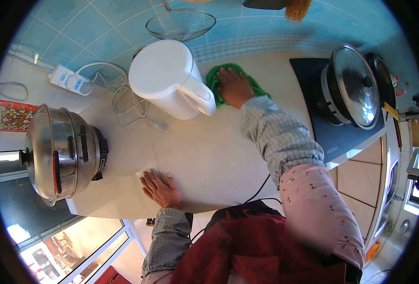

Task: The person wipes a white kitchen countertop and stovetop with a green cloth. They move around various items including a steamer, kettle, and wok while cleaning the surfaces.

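My right hand [233, 86] presses down on a bunched green cloth [262, 90] at the back of the pale countertop [209, 152]. Just left of the cloth stands a white electric kettle [161, 71], its handle [198, 93] turned towards me and close to my right hand. Near the front edge of the counter, my left hand [161, 190] rests palm down with the fingers somewhat apart and nothing in it. Grey checked sleeve covers reach down to both wrists.
A stacked steel steamer pot [62, 152] stands at the left. A power strip [71, 80] and loose white cords [133, 106] lie behind it. On the right, a lidded pan [355, 87] sits over a black cooktop [323, 142]. A wire strainer [181, 25] hangs on the tiled wall.
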{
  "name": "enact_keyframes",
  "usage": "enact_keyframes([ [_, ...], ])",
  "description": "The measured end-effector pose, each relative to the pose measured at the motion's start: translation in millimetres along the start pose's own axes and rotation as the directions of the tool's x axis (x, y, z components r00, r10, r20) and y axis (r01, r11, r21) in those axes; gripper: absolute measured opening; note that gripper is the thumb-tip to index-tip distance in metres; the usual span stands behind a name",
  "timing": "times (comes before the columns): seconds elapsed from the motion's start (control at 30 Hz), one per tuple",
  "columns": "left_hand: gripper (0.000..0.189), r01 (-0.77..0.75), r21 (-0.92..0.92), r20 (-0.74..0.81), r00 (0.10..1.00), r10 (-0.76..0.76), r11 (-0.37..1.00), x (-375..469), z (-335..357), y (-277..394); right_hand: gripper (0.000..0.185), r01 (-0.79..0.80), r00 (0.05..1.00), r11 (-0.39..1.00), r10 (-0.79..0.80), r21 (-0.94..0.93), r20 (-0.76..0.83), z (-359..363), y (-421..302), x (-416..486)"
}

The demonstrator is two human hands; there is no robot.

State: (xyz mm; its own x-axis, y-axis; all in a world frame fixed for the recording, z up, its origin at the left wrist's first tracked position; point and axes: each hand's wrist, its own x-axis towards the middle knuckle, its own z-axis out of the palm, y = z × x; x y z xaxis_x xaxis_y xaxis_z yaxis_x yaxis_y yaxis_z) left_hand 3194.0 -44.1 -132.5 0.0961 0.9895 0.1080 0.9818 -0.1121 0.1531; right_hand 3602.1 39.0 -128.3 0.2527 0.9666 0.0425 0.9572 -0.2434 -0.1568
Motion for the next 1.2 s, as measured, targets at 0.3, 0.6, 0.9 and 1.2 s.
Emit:
enact_keyframes([
  [0.3, 0.067, 0.043, 0.007, 0.015, 0.999, -0.043, 0.999, 0.7, -1.0, 3.8, 0.060, -0.037, 0.997, 0.997, 0.032, 0.071, 0.065, -43.3, 18.5, -211.9],
  [0.6, 0.067, 0.062, 0.035, 0.034, 0.997, -0.064, 0.997, 1.9, 1.1, 2.3, 0.062, -0.143, 0.990, 0.989, 0.144, -0.037, 0.008, -17.4, 59.6, -112.9],
  [0.9, 0.067, 0.026, 0.026, 0.022, 0.999, -0.026, 0.999, 0.3, -0.6, 1.6, 0.063, -0.115, 0.979, 0.993, 0.117, -0.023, 0.169, -41.3, 33.2, -183.4],
  [1.2, 0.067, 0.032, 0.031, 0.049, 0.998, -0.033, 0.999, 1.7, -2.7, 2.0, 0.066, -0.277, 0.960, 0.958, 0.279, -0.075, 0.013, -13.3, 101.0, -58.9],
])
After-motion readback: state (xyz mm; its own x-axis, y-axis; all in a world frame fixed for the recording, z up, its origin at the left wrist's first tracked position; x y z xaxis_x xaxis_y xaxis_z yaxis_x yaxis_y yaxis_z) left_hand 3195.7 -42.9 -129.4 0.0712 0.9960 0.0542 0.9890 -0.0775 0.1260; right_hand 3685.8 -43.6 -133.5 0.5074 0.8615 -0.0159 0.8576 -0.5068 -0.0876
